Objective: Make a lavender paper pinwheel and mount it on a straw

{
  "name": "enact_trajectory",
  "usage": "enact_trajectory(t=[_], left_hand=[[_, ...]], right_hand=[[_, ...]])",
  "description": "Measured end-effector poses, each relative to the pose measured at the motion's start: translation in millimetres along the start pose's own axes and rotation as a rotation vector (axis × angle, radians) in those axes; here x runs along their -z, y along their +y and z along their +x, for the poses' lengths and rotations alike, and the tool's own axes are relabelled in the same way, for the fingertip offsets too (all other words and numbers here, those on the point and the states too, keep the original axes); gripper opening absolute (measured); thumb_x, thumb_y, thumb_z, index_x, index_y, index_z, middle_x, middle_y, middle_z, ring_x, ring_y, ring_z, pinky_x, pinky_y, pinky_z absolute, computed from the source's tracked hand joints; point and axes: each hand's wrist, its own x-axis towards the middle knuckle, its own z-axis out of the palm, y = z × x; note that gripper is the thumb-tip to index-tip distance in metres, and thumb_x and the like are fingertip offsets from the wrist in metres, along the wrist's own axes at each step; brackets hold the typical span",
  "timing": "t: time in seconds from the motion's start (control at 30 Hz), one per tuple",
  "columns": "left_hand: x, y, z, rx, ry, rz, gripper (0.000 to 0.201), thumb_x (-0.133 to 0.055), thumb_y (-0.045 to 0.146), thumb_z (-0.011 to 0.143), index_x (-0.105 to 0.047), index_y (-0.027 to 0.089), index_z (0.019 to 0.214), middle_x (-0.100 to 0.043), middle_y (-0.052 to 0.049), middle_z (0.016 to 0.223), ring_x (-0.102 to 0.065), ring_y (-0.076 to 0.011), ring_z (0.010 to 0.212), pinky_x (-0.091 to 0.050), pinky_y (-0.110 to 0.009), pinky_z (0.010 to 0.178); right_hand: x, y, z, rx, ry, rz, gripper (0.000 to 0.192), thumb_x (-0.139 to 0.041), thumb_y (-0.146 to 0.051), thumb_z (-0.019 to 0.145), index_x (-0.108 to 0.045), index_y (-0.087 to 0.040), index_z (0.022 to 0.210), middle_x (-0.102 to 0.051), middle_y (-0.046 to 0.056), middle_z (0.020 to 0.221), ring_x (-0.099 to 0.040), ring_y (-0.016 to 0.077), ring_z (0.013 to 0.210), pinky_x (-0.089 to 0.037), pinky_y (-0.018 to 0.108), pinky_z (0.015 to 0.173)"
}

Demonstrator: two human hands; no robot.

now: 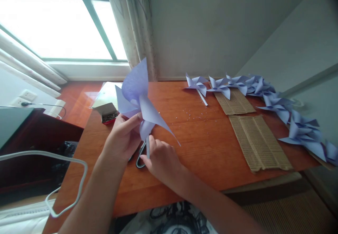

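Observation:
A pale lilac paper pinwheel [138, 98] is held upright above the orange wooden table [200, 139]. My left hand [123, 137] pinches its folded blades at the centre from the left. My right hand [161, 160] grips the white stick [147, 148] just below the blades. Under both hands lie scissors with a dark handle loop [139, 156], mostly hidden.
Several finished lilac pinwheels [277, 103] line the table's back and right edge. Two corrugated cardboard pieces [257, 140] lie at the right. A small open box of pins [108, 114] and a plastic-wrapped paper pack [107, 94] sit at the back left. A white cable [66, 177] loops at the left.

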Motion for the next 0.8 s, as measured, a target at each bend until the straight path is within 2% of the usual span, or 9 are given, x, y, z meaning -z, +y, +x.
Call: enact_trajectory(t=[0.13, 0.33, 0.43, 0.5, 0.6, 0.67, 0.73, 0.8], left_hand=[[-3.9, 6.4, -2.8, -0.031, -0.008, 0.010, 0.029, -0.093, 0.023, 0.059, -0.078, 0.015, 0.082, -0.072, -0.002, 0.074, -0.064, -0.0125, 0.062, -0.054, -0.020, 0.058], [-12.4, 9.7, -3.3, -0.061, 0.000, 0.032, 0.022, -0.092, 0.020, 0.061, -0.075, 0.016, 0.075, -0.070, 0.001, 0.067, -0.062, -0.0114, 0.055, -0.052, -0.020, 0.054], [-16.3, 5.9, -3.2, -0.078, 0.006, 0.026, 0.022, -0.092, 0.019, 0.061, -0.074, 0.019, 0.074, -0.071, 0.003, 0.068, -0.064, -0.0128, 0.058, -0.058, -0.024, 0.064], [-17.6, 4.1, -3.2, -0.079, 0.003, 0.028, 0.022, -0.092, 0.019, 0.062, -0.075, 0.020, 0.076, -0.073, 0.002, 0.072, -0.067, -0.0153, 0.063, -0.060, -0.029, 0.072], [-19.3, 2.2, -1.9, -0.065, 0.000, 0.052, 0.022, -0.091, 0.020, 0.063, -0.076, 0.019, 0.078, -0.073, 0.000, 0.073, -0.067, -0.0159, 0.065, -0.059, -0.028, 0.070], [-23.0, -2.7, 0.6, -0.066, 0.023, 0.047, 0.024, -0.091, 0.019, 0.062, -0.075, 0.016, 0.080, -0.073, -0.001, 0.075, -0.066, -0.0138, 0.065, -0.056, -0.023, 0.065], [-30.7, -14.6, 4.3, -0.048, 0.074, 0.025, 0.028, -0.091, 0.018, 0.061, -0.074, 0.014, 0.082, -0.074, -0.001, 0.079, -0.065, -0.0112, 0.066, -0.053, -0.020, 0.064], [-42.8, -34.4, 8.4, 0.011, 0.107, 0.018, 0.032, -0.092, 0.019, 0.061, -0.073, 0.013, 0.086, -0.073, -0.001, 0.078, -0.064, -0.0093, 0.063, -0.048, -0.017, 0.057]], right_hand=[[-7.6, -11.8, 14.8, 0.015, 0.011, 0.025, 0.036, -0.064, -0.034, 0.091, -0.056, -0.010, 0.117, -0.074, 0.019, 0.099, -0.075, 0.0326, 0.089, -0.061, 0.041, 0.073], [-18.1, -11.2, 37.0, 0.025, 0.005, 0.134, 0.024, -0.059, -0.029, 0.092, -0.061, -0.012, 0.109, -0.076, 0.017, 0.099, -0.075, 0.0319, 0.091, -0.057, 0.039, 0.077], [-18.1, -8.8, 47.2, 0.066, -0.019, 0.199, 0.020, -0.061, -0.024, 0.089, -0.064, -0.012, 0.105, -0.077, 0.017, 0.098, -0.074, 0.0306, 0.091, -0.054, 0.035, 0.076], [-13.5, -2.7, 49.1, 0.092, -0.019, 0.244, 0.014, -0.061, -0.022, 0.089, -0.065, -0.014, 0.099, -0.078, 0.013, 0.092, -0.074, 0.0265, 0.087, -0.053, 0.031, 0.073], [-0.6, 19.4, 39.3, 0.100, 0.015, 0.326, 0.008, -0.061, -0.016, 0.088, -0.067, -0.018, 0.092, -0.077, 0.004, 0.083, -0.072, 0.0190, 0.078, -0.051, 0.025, 0.069], [9.9, 42.9, 24.4, 0.056, 0.079, 0.363, 0.018, -0.058, -0.011, 0.088, -0.068, -0.017, 0.102, -0.077, 0.005, 0.090, -0.071, 0.0176, 0.081, -0.051, 0.025, 0.073], [20.3, 69.6, 4.6, -0.016, 0.170, 0.400, 0.029, -0.052, -0.013, 0.093, -0.065, -0.014, 0.119, -0.076, 0.009, 0.100, -0.071, 0.0186, 0.086, -0.053, 0.027, 0.074], [30.1, 94.4, -17.4, -0.113, 0.344, 0.582, 0.025, -0.054, -0.021, 0.095, -0.067, -0.016, 0.116, -0.076, 0.009, 0.103, -0.072, 0.0191, 0.089, -0.056, 0.028, 0.076]])
